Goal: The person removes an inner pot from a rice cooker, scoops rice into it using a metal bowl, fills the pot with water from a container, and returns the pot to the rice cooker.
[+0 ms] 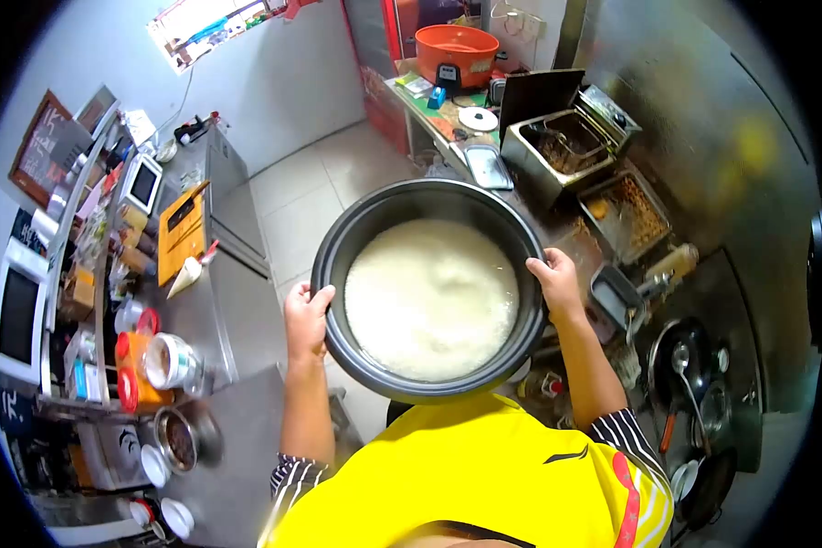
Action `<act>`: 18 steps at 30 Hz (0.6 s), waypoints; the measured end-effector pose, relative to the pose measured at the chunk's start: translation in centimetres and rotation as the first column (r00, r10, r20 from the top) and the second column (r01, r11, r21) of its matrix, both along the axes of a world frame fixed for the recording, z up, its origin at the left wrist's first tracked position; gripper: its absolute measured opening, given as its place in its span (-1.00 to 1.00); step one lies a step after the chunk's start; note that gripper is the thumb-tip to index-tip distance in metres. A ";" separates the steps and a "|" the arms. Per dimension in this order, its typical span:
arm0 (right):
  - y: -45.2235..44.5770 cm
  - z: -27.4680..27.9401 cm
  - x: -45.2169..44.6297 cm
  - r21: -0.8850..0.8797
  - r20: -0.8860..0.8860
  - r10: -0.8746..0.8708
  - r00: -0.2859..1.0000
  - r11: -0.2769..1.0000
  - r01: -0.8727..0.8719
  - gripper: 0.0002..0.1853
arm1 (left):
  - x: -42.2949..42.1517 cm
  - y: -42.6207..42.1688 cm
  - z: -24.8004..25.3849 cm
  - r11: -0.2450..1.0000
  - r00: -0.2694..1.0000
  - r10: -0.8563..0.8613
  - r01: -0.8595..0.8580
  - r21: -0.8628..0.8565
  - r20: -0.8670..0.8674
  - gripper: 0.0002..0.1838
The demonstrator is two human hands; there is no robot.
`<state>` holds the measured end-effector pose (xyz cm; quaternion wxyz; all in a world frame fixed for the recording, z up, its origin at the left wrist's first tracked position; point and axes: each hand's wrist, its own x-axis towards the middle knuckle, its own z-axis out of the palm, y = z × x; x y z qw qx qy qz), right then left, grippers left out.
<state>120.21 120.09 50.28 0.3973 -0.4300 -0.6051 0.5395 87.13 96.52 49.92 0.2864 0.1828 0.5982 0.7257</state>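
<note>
A large dark rice cooker inner pot (pixel 340 274) is held up in front of my body, above the tiled floor. White rice in cloudy liquid (pixel 429 297) covers its bottom. My left hand (pixel 307 320) grips the left side of the rim, thumb on top and fingers out of sight beneath. On the right side, my right hand (pixel 554 279) clasps the rim in the same way. The pot looks roughly level, and its near edge comes close to my yellow apron (pixel 466 457).
To the left runs a steel counter (pixel 256 429) with jars, a metal bowl (pixel 175 437) and a wooden board (pixel 183 233). A deep fryer (pixel 566 151), food trays and a wok (pixel 685 361) line the right side. An orange-red tub (pixel 457 55) stands on the far table.
</note>
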 end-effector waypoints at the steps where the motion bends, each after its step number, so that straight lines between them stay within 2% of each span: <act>1: 2.4 -0.1 -2.2 -0.070 -0.071 0.005 0.997 0.998 -0.010 -0.79 | -2.2 2.4 0.3 1.000 0.999 0.005 -0.005 -0.003 -0.035 -0.84; 3: 6.8 -0.4 -6.5 -0.010 -0.049 -0.023 0.999 1.000 0.022 -0.84 | -6.4 6.7 1.0 1.000 0.997 -0.015 0.014 -0.015 -0.071 -0.86; 4: 8.5 0.3 -8.6 -0.046 -0.064 -0.020 0.998 0.999 0.017 -0.88 | -8.3 8.6 1.0 0.999 0.998 -0.022 0.021 -0.030 -0.060 -0.87; 8: 18.1 -0.1 -16.3 -0.083 -0.082 -0.069 0.994 0.995 0.062 -0.88 | -16.8 19.9 2.8 0.998 0.994 -0.058 0.055 -0.038 -0.089 -0.87; 14: 30.5 2.7 -25.9 -0.117 -0.132 -0.131 0.983 0.986 0.116 -0.87 | -28.2 34.9 5.9 0.989 0.986 -0.142 0.138 -0.052 -0.090 -0.87; 17: 37.3 3.7 -29.6 -0.120 -0.187 -0.140 0.972 0.986 0.119 -0.85 | -33.0 42.5 6.8 0.987 0.974 -0.161 0.161 -0.011 -0.159 -0.88; 18: 39.3 4.6 -30.7 -0.131 -0.218 -0.111 0.970 0.988 0.084 -0.83 | -34.0 44.6 7.6 0.981 0.974 -0.194 0.192 -0.029 -0.120 -0.88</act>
